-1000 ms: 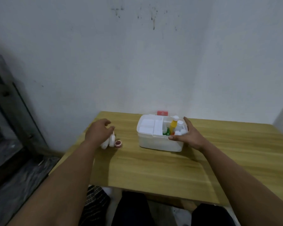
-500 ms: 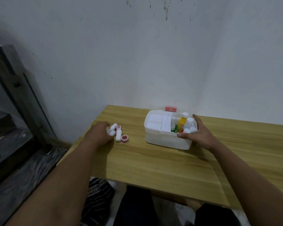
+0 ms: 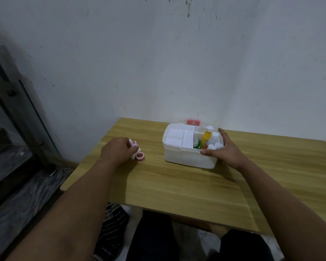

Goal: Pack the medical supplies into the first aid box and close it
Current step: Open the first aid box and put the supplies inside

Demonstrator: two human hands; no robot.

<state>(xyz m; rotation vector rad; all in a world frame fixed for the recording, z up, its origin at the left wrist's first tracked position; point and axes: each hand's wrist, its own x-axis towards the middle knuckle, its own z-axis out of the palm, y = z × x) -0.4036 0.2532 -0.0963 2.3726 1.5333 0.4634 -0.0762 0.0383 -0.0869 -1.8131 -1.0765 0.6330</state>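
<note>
A white first aid box (image 3: 184,159) stands open on the wooden table (image 3: 186,187). A white tray insert (image 3: 177,138) fills its left half. In its right half stand a yellow bottle (image 3: 206,136), several white bottles (image 3: 214,137) and a green pack (image 3: 197,146). My right hand (image 3: 224,150) grips the box's right front corner. My left hand (image 3: 117,150) curls over small white bottles (image 3: 134,145) lying on the table to the left of the box. A small red-and-white tape roll (image 3: 140,157) sits just right of those fingers.
The box's lid with a red patch (image 3: 193,122) stands behind the box against the white wall. The table's left edge is close to my left hand, with a dark frame (image 3: 26,113) and floor beyond. My legs show under the front edge.
My left hand has closed over the small white bottles by the tape roll. My right hand stays on the box. The camera has tilted a little.
</note>
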